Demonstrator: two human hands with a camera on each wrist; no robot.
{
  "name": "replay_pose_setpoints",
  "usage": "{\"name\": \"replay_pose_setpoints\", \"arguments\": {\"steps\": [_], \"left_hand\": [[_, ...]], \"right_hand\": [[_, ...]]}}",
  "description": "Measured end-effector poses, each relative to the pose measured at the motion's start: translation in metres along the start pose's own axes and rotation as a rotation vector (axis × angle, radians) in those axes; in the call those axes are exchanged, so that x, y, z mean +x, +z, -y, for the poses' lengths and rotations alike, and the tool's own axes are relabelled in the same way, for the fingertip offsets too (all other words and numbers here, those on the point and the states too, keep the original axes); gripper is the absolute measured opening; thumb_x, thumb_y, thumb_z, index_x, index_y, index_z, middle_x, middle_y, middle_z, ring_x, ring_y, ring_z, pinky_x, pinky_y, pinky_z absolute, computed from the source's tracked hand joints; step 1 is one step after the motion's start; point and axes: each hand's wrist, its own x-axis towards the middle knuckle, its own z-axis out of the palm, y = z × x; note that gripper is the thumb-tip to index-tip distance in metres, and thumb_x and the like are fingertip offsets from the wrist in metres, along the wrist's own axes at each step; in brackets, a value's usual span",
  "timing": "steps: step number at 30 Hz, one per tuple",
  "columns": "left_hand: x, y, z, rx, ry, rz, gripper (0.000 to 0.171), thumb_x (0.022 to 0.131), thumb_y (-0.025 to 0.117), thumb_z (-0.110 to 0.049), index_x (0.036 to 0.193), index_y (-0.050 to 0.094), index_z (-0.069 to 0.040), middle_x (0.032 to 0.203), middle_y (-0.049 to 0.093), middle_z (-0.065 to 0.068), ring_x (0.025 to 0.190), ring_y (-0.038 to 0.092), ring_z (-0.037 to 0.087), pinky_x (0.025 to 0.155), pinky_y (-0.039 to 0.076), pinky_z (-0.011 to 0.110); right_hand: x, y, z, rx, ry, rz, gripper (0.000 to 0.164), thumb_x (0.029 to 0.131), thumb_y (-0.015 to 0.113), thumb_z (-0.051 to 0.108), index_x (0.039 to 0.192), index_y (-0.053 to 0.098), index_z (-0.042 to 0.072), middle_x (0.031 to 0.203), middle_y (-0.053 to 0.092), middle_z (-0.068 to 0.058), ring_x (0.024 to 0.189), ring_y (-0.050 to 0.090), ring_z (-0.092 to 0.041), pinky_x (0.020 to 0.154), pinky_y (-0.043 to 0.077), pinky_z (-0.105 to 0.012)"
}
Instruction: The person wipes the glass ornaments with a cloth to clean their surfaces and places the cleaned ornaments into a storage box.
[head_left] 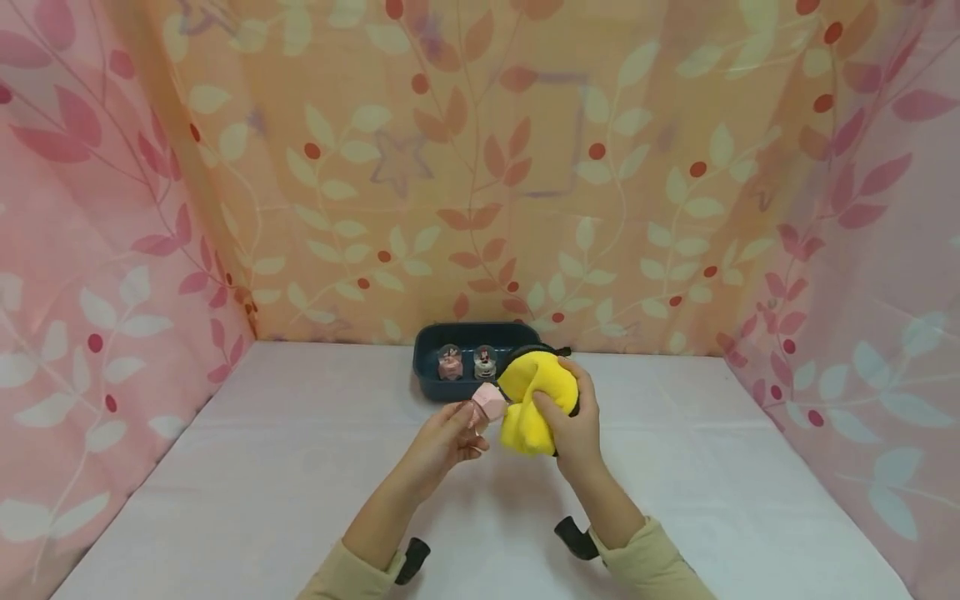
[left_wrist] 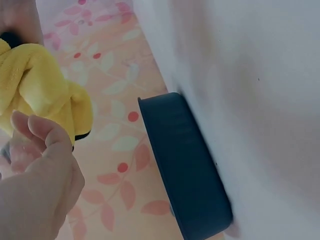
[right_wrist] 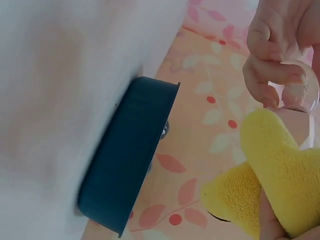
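My left hand grips a small snow globe by its clear dome, the pink faceted base turned toward the right hand. In the right wrist view the dome shows between the fingers. My right hand holds a bunched, fuzzy yellow cloth with black edging, its thumb pressed across the front. The cloth overlaps the globe's base in the right wrist view. Both hands are raised in front of a dark blue bin. Inside it stand a pink snow globe and a white-based snow globe.
The bin is at the back of a table covered in white cloth, near a leaf-patterned orange curtain. Pink patterned curtains stand at the left and right. A black wrist-worn piece shows below the left sleeve.
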Motion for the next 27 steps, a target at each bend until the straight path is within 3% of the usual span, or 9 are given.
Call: {"name": "replay_pose_setpoints", "arguments": {"steps": [3,7,13,21,27], "left_hand": [[0.0,0.0,0.001,-0.018,0.014,-0.022,0.041,0.102,0.045,-0.043,0.106,0.047,-0.002,0.096,0.052,0.007,0.079,0.06,0.016,0.075,0.049,0.028],[0.0,0.003,0.0,-0.01,0.022,-0.046,0.044,0.102,0.044,-0.045,0.105,0.049,-0.002,0.096,0.053,0.006,0.077,0.06,0.015,0.074,0.049,0.027],[-0.002,0.01,-0.003,0.076,0.014,-0.066,0.047,0.101,0.044,-0.048,0.106,0.05,-0.001,0.097,0.056,0.009,0.079,0.06,0.017,0.075,0.049,0.026],[-0.009,0.018,-0.003,0.134,-0.017,-0.069,0.055,0.103,0.038,-0.046,0.124,0.045,0.005,0.097,0.06,0.015,0.076,0.06,0.016,0.072,0.048,0.027],[-0.009,0.017,-0.001,0.119,-0.005,-0.022,0.051,0.105,0.033,-0.042,0.121,0.042,0.006,0.101,0.059,0.017,0.071,0.06,0.014,0.069,0.047,0.027]], "right_hand": [[-0.005,0.002,0.001,-0.065,-0.073,0.063,0.061,0.086,0.066,0.001,0.139,0.039,0.011,0.117,0.043,-0.012,0.098,0.047,-0.026,0.079,0.048,-0.032],[-0.011,0.008,0.002,-0.179,-0.148,0.18,0.063,0.084,0.068,0.005,0.139,0.037,0.012,0.118,0.043,-0.016,0.096,0.048,-0.029,0.077,0.048,-0.036],[-0.015,0.016,-0.001,-0.244,-0.155,0.29,0.065,0.084,0.069,0.007,0.139,0.036,0.014,0.117,0.043,-0.018,0.094,0.048,-0.03,0.076,0.048,-0.037],[-0.014,0.018,-0.006,-0.274,-0.192,0.232,0.06,0.082,0.071,0.002,0.134,0.044,0.013,0.114,0.048,-0.017,0.09,0.049,-0.029,0.074,0.047,-0.038],[-0.011,0.016,-0.008,-0.255,-0.228,0.161,0.055,0.081,0.071,-0.001,0.13,0.05,0.01,0.113,0.05,-0.015,0.091,0.049,-0.028,0.075,0.047,-0.038]]}}
